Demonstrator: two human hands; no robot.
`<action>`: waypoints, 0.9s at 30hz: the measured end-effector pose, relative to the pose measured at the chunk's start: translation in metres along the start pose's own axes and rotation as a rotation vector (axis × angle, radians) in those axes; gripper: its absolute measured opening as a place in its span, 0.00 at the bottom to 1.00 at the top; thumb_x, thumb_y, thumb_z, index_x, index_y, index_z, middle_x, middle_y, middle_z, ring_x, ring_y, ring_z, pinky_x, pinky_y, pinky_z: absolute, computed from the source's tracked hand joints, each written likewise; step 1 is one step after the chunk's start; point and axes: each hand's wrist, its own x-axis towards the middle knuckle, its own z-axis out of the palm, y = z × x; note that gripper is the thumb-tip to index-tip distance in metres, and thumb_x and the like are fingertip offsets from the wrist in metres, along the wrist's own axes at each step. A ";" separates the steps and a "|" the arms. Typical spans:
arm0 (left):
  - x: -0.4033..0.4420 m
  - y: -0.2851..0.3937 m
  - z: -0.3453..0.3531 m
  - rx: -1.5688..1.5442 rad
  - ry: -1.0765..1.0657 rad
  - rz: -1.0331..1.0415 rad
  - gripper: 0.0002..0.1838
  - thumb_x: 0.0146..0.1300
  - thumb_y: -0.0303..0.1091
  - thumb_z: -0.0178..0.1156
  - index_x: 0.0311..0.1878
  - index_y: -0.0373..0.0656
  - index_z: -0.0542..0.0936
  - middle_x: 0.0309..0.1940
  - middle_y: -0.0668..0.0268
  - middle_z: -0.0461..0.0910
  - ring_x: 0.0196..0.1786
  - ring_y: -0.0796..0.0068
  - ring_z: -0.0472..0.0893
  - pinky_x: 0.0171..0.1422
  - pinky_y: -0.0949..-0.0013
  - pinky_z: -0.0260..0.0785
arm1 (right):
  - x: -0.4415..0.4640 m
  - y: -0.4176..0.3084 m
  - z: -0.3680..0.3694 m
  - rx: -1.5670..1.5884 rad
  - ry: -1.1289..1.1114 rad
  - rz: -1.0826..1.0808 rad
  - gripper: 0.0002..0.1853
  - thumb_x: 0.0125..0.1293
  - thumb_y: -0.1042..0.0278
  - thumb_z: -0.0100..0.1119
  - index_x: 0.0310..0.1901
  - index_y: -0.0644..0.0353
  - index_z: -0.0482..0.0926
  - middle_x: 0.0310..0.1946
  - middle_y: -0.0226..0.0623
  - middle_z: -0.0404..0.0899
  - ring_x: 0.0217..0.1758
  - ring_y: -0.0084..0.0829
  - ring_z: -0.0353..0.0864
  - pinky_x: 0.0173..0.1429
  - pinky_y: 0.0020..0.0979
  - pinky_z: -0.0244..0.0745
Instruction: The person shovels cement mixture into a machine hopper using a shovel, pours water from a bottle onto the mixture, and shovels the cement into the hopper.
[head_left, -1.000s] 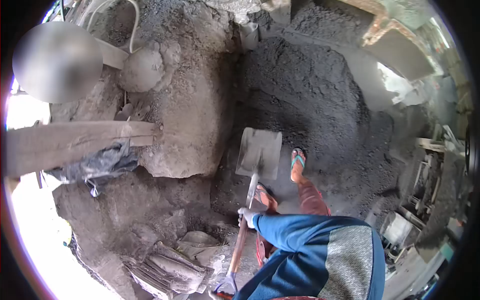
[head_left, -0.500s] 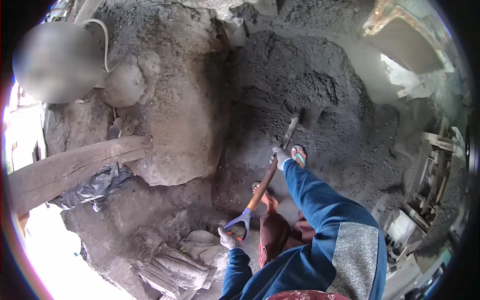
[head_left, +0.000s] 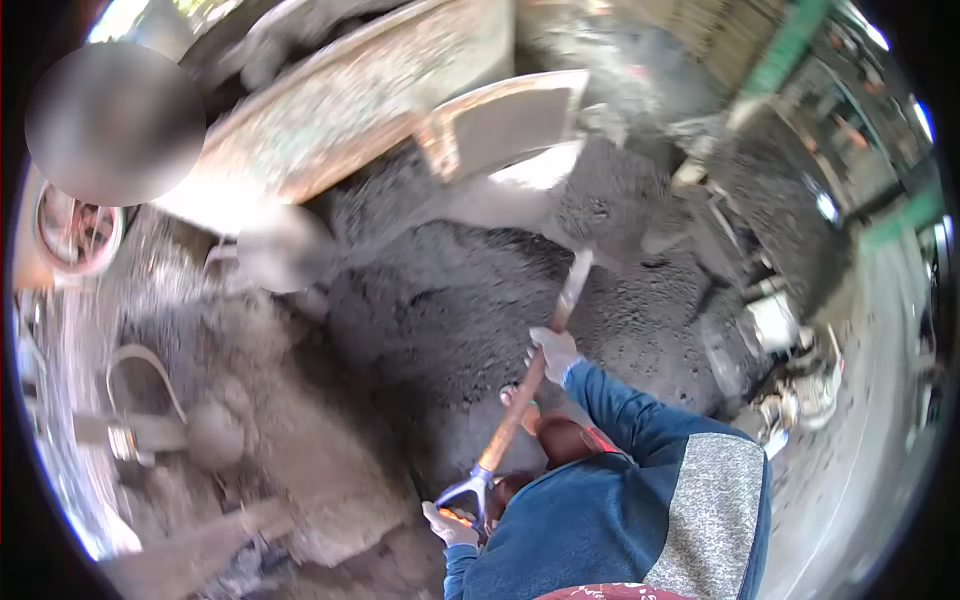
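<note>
A shovel (head_left: 518,412) with a wooden shaft and a blue-purple D-shaped handle slants across the view. Its blade, up front, carries a heap of dark, loose, sand-like material (head_left: 610,195). Wrapped around the D-handle's orange grip is my left hand (head_left: 449,524), in a pale glove. Further up, my right hand (head_left: 555,352), also gloved, is closed around the shaft below the metal socket. Beneath the blade spreads a mound of the same dark material (head_left: 450,310), with my sandalled foot partly visible at its edge.
A framed panel (head_left: 510,125) leans at the back beside a long weathered board (head_left: 340,110). Rough rock or hardened earth (head_left: 320,450) rises at the left, near a wooden beam (head_left: 210,540). Metal parts and a pale container (head_left: 773,322) stand at the right.
My view has swung to the right. The shovel blade, previously low at the dark pile, is now raised with a load on it. Both hands keep their hold.
</note>
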 end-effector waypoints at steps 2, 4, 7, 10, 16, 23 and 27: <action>0.002 0.046 0.077 0.001 -0.040 0.285 0.30 0.71 0.65 0.48 0.31 0.44 0.74 0.17 0.70 0.69 0.18 0.72 0.69 0.23 0.64 0.66 | 0.004 -0.071 0.015 0.197 -0.145 -0.126 0.10 0.62 0.71 0.65 0.37 0.57 0.71 0.28 0.35 0.73 0.25 0.35 0.76 0.28 0.41 0.77; 0.013 0.094 0.138 0.007 -0.121 0.553 0.25 0.74 0.57 0.48 0.36 0.42 0.77 0.23 0.70 0.73 0.25 0.72 0.73 0.32 0.66 0.70 | -0.015 -0.159 0.036 0.255 -0.311 -0.289 0.07 0.64 0.67 0.63 0.34 0.56 0.74 0.25 0.34 0.73 0.29 0.34 0.77 0.38 0.43 0.78; -0.041 0.186 0.231 0.049 -0.665 0.654 0.20 0.73 0.46 0.50 0.39 0.36 0.79 0.31 0.67 0.77 0.34 0.69 0.77 0.42 0.66 0.71 | 0.012 -0.275 0.039 0.427 -0.479 -0.431 0.04 0.63 0.71 0.62 0.33 0.56 0.76 0.26 0.35 0.75 0.31 0.35 0.78 0.38 0.41 0.79; -0.111 0.212 0.323 0.192 -0.689 1.483 0.16 0.69 0.43 0.55 0.35 0.38 0.77 0.29 0.64 0.77 0.31 0.69 0.76 0.37 0.66 0.68 | -0.030 -0.353 0.014 0.072 -0.328 -0.900 0.03 0.61 0.75 0.60 0.35 0.59 0.76 0.29 0.34 0.76 0.35 0.29 0.79 0.40 0.32 0.79; -0.141 0.131 0.359 0.637 -1.337 1.848 0.13 0.53 0.40 0.71 0.36 0.43 0.81 0.35 0.61 0.81 0.43 0.53 0.79 0.50 0.50 0.70 | -0.033 -0.373 -0.081 0.475 0.028 -0.597 0.13 0.67 0.60 0.62 0.28 0.56 0.74 0.17 0.32 0.71 0.18 0.30 0.73 0.26 0.32 0.75; -0.016 0.044 0.262 1.445 -1.336 0.899 0.16 0.62 0.40 0.65 0.47 0.38 0.83 0.44 0.53 0.84 0.46 0.53 0.83 0.53 0.59 0.75 | -0.082 -0.291 -0.112 0.007 0.157 -0.832 0.11 0.62 0.67 0.68 0.40 0.60 0.76 0.25 0.34 0.76 0.22 0.31 0.78 0.30 0.36 0.78; 0.018 0.063 0.198 1.372 -1.159 0.520 0.17 0.68 0.43 0.62 0.49 0.38 0.83 0.43 0.62 0.85 0.46 0.69 0.84 0.50 0.65 0.77 | -0.086 -0.279 -0.185 -0.671 0.581 -1.135 0.17 0.57 0.65 0.72 0.44 0.60 0.77 0.31 0.36 0.81 0.30 0.30 0.81 0.35 0.32 0.77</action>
